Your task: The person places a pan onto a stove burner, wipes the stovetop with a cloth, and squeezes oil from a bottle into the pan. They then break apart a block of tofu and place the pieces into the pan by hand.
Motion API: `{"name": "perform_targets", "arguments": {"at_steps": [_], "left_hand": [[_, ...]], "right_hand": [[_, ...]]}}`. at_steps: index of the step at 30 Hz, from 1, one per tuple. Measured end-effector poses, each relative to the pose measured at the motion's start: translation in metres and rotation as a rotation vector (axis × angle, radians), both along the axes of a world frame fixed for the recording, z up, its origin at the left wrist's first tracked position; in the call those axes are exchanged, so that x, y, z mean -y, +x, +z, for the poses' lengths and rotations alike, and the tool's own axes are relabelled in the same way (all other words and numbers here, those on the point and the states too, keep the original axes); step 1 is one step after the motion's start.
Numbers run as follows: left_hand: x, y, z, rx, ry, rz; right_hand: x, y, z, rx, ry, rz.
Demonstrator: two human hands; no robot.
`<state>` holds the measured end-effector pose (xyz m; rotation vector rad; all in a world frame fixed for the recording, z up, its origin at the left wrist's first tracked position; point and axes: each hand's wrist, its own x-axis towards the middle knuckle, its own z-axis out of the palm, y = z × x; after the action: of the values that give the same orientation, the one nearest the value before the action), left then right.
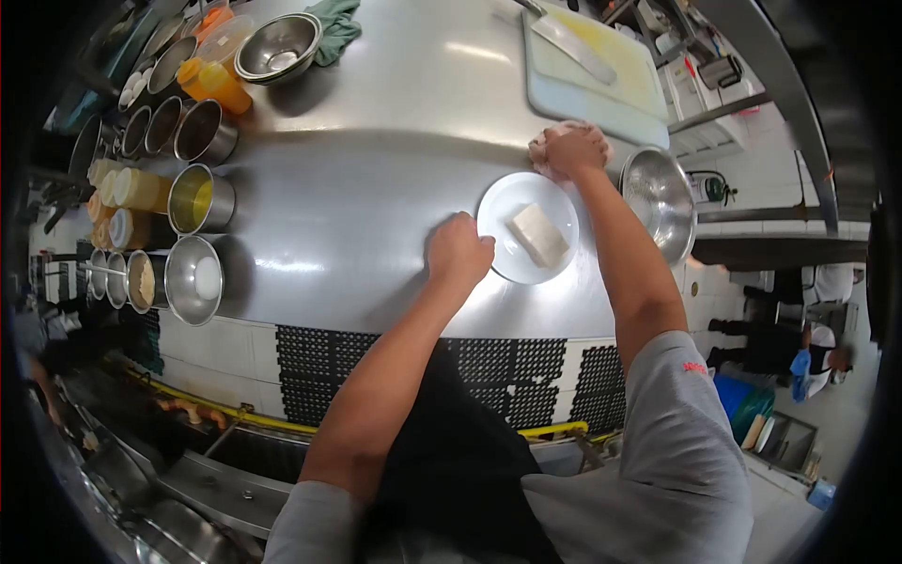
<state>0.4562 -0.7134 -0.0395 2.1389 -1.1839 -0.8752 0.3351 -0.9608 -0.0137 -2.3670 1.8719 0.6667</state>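
A white plate (498, 254) lies on the steel table, bearing a pale rectangular block (537, 235) that looks like tofu or white cheese. My left hand (458, 250) is closed at the plate's left rim, its thumb side touching or nearly touching it; what the curled fingers hold, if anything, is hidden. Beyond the plate, my right hand (577, 150) grips a crumpled pinkish cloth (539, 153) pressed to the tabletop. A steel bowl (658, 207) stands right of my right forearm.
Cutting boards (564, 103) with a knife (575, 49) on top lie at the far right. Nested steel bowls (279, 47) sit beside a green cloth (336, 28). Along the left stand sauce bottles (214, 85), a pot of yellow liquid (200, 199) and a bowl (194, 280) holding an egg-like white item.
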Motion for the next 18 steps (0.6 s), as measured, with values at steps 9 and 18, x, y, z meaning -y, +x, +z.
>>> {"name": "perform_targets", "arguments": {"at_steps": [9, 18], "left_hand": [[-0.072, 0.085, 0.001, -0.223, 0.089, 0.28], [-0.148, 0.182, -0.002, -0.234, 0.038, 0.45]], "right_hand": [[-0.025, -0.023, -0.05, 0.496, -0.456, -0.284], [-0.213, -0.118, -0.05, 0.577, -0.522, 0.37]]}}
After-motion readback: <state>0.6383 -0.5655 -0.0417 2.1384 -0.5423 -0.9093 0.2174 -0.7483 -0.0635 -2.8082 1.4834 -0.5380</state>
